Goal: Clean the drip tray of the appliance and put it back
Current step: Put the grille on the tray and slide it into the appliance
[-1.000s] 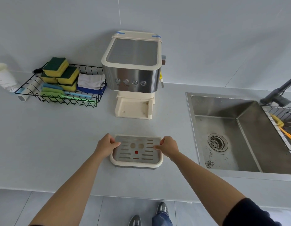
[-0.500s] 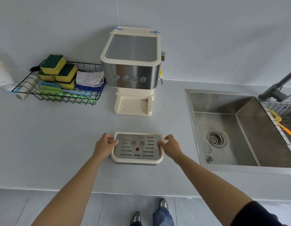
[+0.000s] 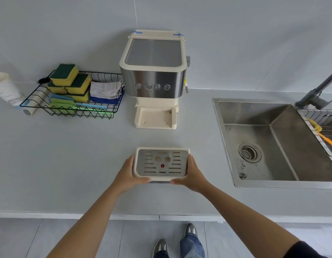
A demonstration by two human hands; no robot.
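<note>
The cream drip tray with its slotted metal grate and a red dot lies on the grey counter in front of me. My left hand grips its left side, thumb along the front edge. My right hand grips the right side the same way. The cream and steel coffee machine stands behind against the wall, its base slot open with no tray in it.
A black wire basket with sponges, cloths and a brush sits left of the machine, a white cup beside it. A steel sink with specks near the drain is at right, with a faucet and a rack.
Both hands shifted from the tray's upper corners down to its sides and front edge. The tray sits a little further from the counter's front edge in view.
</note>
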